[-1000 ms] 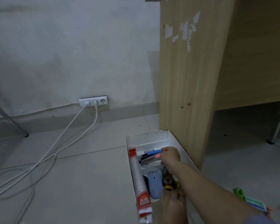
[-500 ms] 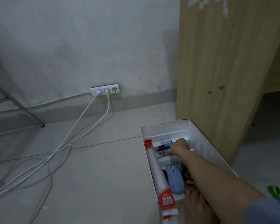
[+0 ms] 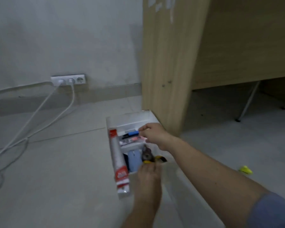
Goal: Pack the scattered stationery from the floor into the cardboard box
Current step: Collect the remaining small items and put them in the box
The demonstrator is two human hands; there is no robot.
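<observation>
Grip of the right hand [image 3: 152,134], centre of the frame: fingers curled, thumb and forefinger tips drawn together at the right end of a blue-capped marker [image 3: 132,133]; blur hides whether they pinch it. Grip of the left hand [image 3: 148,176], lower centre: fingers stretched out, back of the hand up, tips touching the yellow handle of a dark metal hand tool [image 3: 152,157].

Both hands reach into a long white cardboard box [image 3: 130,116] standing open on the grey tiled floor [image 3: 56,162], its far right corner just beside the foot of a light wooden desk side panel [image 3: 164,63].

Inside the box, the marker lies crosswise near the far end, with a pink packet [image 3: 136,138] just below it in the frame. A long red-and-white ruler pack [image 3: 118,155] runs along the left wall. A pale blue computer mouse [image 3: 134,159] sits between ruler pack and tool.

- Right of the frame, well apart from the box: a small yellow object [image 3: 245,169] on the floor.
- Upper left: a white wall socket strip [image 3: 68,79] with two white cables [image 3: 72,94] trailing across the floor.
- Lower right corner: a blue sleeve [image 3: 273,211] on the right arm.
</observation>
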